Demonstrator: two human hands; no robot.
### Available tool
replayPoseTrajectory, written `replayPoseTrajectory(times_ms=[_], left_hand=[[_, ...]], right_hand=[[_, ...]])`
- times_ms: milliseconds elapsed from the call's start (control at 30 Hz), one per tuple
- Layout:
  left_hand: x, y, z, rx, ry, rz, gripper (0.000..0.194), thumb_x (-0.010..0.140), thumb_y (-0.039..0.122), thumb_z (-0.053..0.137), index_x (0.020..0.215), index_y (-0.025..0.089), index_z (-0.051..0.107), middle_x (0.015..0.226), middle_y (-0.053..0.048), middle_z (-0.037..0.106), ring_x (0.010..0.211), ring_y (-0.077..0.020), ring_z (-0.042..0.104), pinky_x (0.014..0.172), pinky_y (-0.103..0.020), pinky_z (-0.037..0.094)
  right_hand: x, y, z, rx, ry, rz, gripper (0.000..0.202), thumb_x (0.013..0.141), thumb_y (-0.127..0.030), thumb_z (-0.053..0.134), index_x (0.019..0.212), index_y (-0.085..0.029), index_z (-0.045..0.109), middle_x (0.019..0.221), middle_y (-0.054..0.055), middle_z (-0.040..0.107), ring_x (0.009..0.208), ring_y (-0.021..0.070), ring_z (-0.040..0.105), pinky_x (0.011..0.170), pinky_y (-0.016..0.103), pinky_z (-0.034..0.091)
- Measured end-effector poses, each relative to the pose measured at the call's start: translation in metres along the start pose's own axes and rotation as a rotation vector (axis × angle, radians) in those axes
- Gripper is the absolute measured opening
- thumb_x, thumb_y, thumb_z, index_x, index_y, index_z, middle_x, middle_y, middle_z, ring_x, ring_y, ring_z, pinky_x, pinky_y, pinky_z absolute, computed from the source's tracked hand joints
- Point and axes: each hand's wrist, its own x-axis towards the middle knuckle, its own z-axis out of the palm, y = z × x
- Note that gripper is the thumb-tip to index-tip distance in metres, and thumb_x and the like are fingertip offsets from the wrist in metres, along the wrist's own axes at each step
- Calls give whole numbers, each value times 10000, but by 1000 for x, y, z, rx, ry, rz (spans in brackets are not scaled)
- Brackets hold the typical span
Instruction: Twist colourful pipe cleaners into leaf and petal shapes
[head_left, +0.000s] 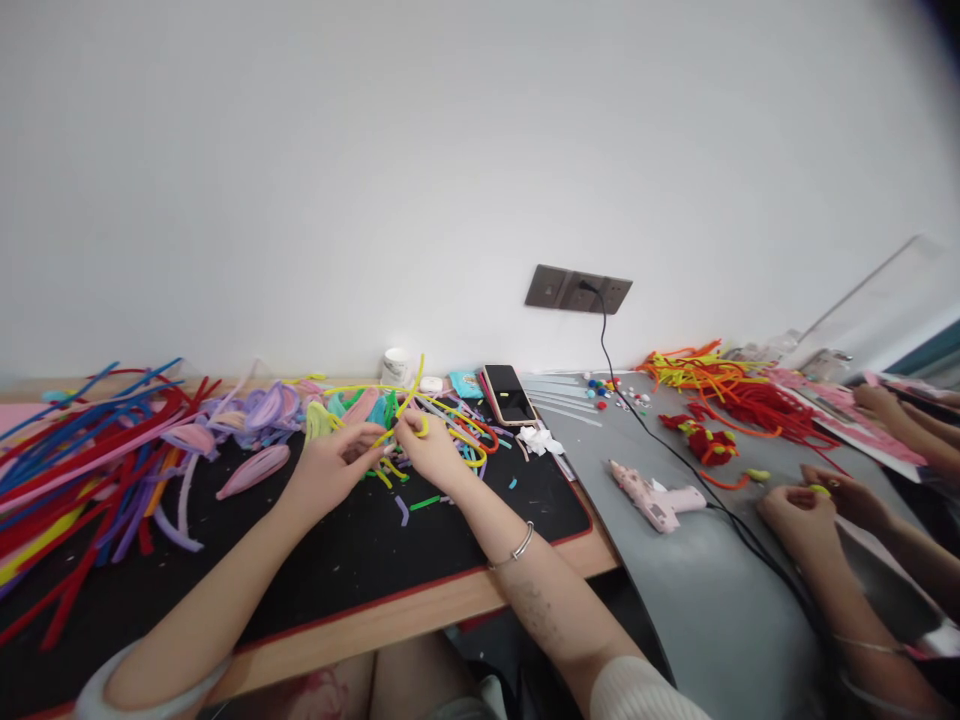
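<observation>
A yellow pipe cleaner (413,390) is pinched in my right hand (430,450); one end sticks up above the fingers and a bent part curls beside them. My left hand (339,470) is closed at the fingertips on the same yellow stem, close to the right fingers. Behind and below the hands lies a pile of looped pipe cleaners, with a pale yellow-green loop (318,420) at its left. A pink looped petal shape (253,472) rests left of my left hand. Short cut pieces, including a green one (425,503), are scattered on the black mat (330,570).
Many coloured pipe cleaners (82,480) spread at the left. A paper cup (395,367) and a phone (508,394) stand and lie at the back. On the grey table are a corded pink glue gun (656,497) and red pipe cleaners (780,408). Another person's hands (802,520) work at right.
</observation>
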Motion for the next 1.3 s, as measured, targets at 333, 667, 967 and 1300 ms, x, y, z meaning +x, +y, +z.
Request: replayPoseTrajectory(times_ms=[333, 667, 967, 1300], left_hand=[[3, 7, -3, -151, -96, -170, 242, 743, 424, 621, 775, 187, 651, 633, -45, 698, 593, -233, 671, 623, -355, 532], [0, 11, 3, -488, -105, -315, 367, 662, 441, 727, 858, 154, 607, 661, -6, 655, 534, -153, 609, 570, -294, 519], [4, 4, -2, -271, -27, -162, 419, 594, 441, 774, 902, 171, 687, 864, -72, 753, 840, -249, 694, 812, -380, 558], [3, -5, 1, -167, -21, -100, 367, 635, 412, 725, 894, 152, 704, 649, -20, 686, 605, -174, 630, 630, -305, 530]], right_hand=[[1, 1, -2, 16, -50, -9, 253, 821, -221, 417, 575, -200, 360, 547, -46, 388, 566, 112, 368, 546, 233, 289], [-1, 2, -2, 112, -60, -39, 272, 836, -256, 440, 583, -196, 359, 544, -56, 348, 537, 96, 331, 531, 226, 277], [0, 3, -6, -50, -83, -105, 230, 798, -241, 501, 584, -174, 445, 568, -48, 434, 580, 97, 394, 575, 219, 303], [1, -1, -5, -124, -80, 2, 277, 763, -339, 588, 583, -174, 457, 545, -56, 394, 541, 91, 356, 522, 217, 260]])
